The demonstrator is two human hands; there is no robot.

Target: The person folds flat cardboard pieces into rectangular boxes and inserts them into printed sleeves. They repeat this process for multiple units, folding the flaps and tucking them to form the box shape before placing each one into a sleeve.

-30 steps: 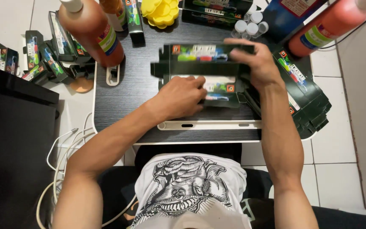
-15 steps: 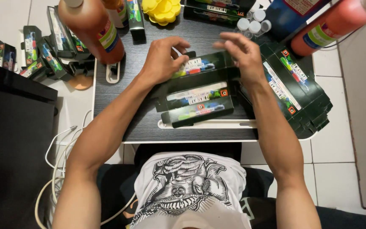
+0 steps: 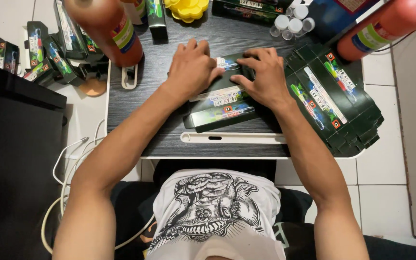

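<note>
Both hands down on one dark green carton (image 3: 220, 98), no lift. My left hand (image 3: 192, 71) lies palm-down on the carton's upper left part, fingers curled over its far edge, pressing rather than pinching. My right hand (image 3: 264, 76) covers the upper right part, fingers flat and pointed left, index and thumb tips near the white label strip at the top. I can't tell whether either thumb is tucked under a flap. The fingertips of the two hands nearly meet above the carton's middle.

The carton is a flat folded box with colourful printed panels. It lies tilted on the dark wood-grain lap desk (image 3: 160, 130), about centre, lower end towards me.

All places from that carton:
- Just right, touching or nearly touching my right wrist: a stack of flat green cartons (image 3: 335, 103), fanned, hanging off the desk's right edge.
- Just below: a white slot handle (image 3: 232, 138) along the desk's near edge.
- Upper left: an orange-red bottle (image 3: 109, 26), a white clip by its base.
- Far left, off the desk: assembled green boxes (image 3: 49, 48) in a cluster on the tile floor.
- Above: a yellow flower-shaped tray (image 3: 187, 8) and another green box.
- Upper right: small clear vials with white caps (image 3: 292, 24), then a second orange-red bottle (image 3: 383, 29) lying slanted.
- Lower left: white cables (image 3: 68, 159) on the floor.
</note>
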